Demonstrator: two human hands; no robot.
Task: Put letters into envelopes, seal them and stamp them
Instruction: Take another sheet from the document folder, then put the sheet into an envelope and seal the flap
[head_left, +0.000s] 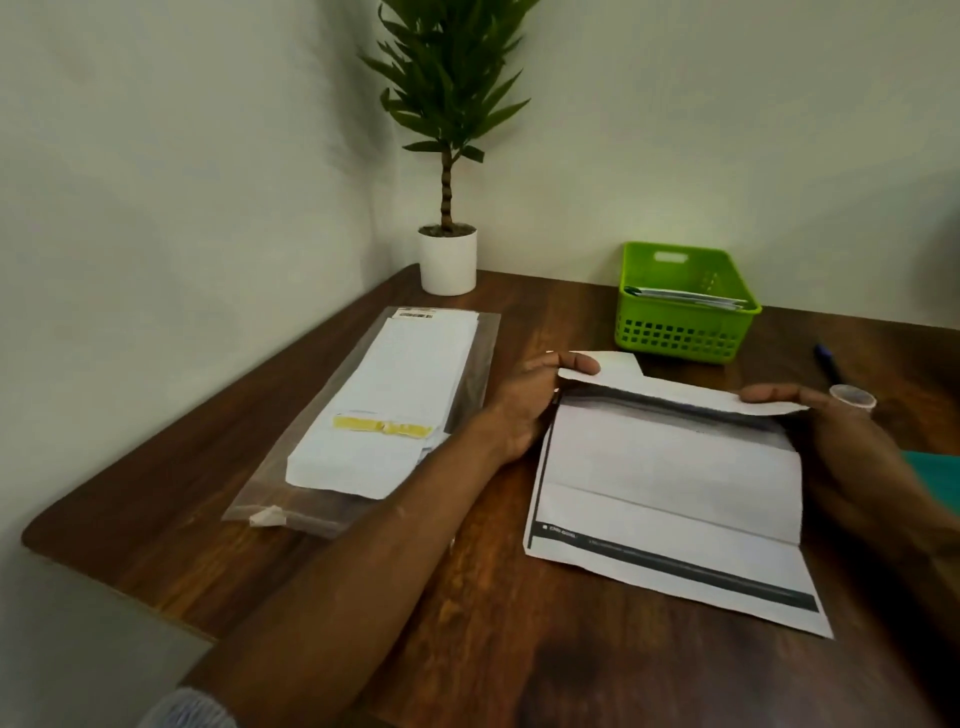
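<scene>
We are folding a printed letter (670, 499) on the worktop (467, 597); it is lying flat in front of us, its top third being brought over toward us. Our left hand (524, 405) is pinching the far left corner of that flap between thumb and fingers, and our right hand (831, 431) is gripping the far right edge, so the fold should be coming down square and fit an envelope. We judge this an early step: nothing here is sealed or stamped yet. A stack of envelopes (384, 410) is waiting on a clear plastic sleeve to our left, within easy reach. A green basket (685, 322) holding some papers is sitting behind the letter, likely for finished mail. A pen (830, 364) and a small cup (852, 399) are lying near our right hand.
</scene>
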